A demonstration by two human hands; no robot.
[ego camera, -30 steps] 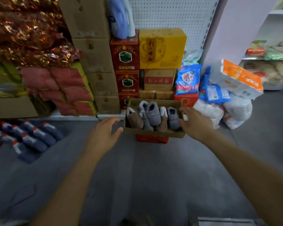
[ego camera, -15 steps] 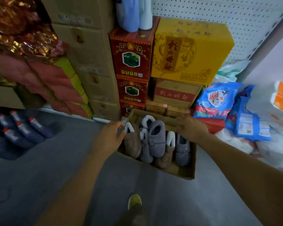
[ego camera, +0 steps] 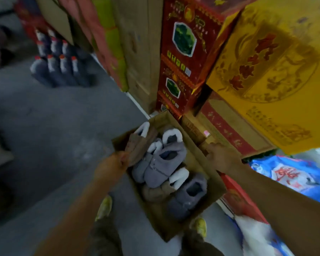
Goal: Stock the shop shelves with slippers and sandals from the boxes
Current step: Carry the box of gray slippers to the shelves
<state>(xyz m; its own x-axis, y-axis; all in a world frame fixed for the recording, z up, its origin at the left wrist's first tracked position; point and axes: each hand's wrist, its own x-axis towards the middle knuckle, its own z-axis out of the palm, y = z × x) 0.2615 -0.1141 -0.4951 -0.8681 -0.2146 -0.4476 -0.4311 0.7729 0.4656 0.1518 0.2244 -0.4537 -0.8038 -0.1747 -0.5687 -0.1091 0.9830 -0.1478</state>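
Observation:
An open cardboard box (ego camera: 213, 193) sits low in front of me, holding several fleece-lined slippers, grey ones (ego camera: 163, 163) and brown ones (ego camera: 139, 145). My left hand (ego camera: 110, 167) grips the box's left wall, fingers over the rim beside a brown slipper. My right hand (ego camera: 221, 157) grips the opposite wall near the far right corner. The view is tilted and blurred. Both forearms reach in from the bottom.
Red cartons (ego camera: 187, 52) and a big yellow carton (ego camera: 277, 71) are stacked right behind the box. Plain cardboard cartons (ego camera: 139, 52) stand left of them. Bottles with red caps (ego camera: 59, 69) stand on the grey floor at left. Blue and white bags (ego camera: 294, 174) lie at right. My yellow shoes (ego camera: 104, 207) are below.
Both hands went from reaching toward the box to gripping its two side walls. The view came much closer, dipped down and tilted, so the box now sits between my feet.

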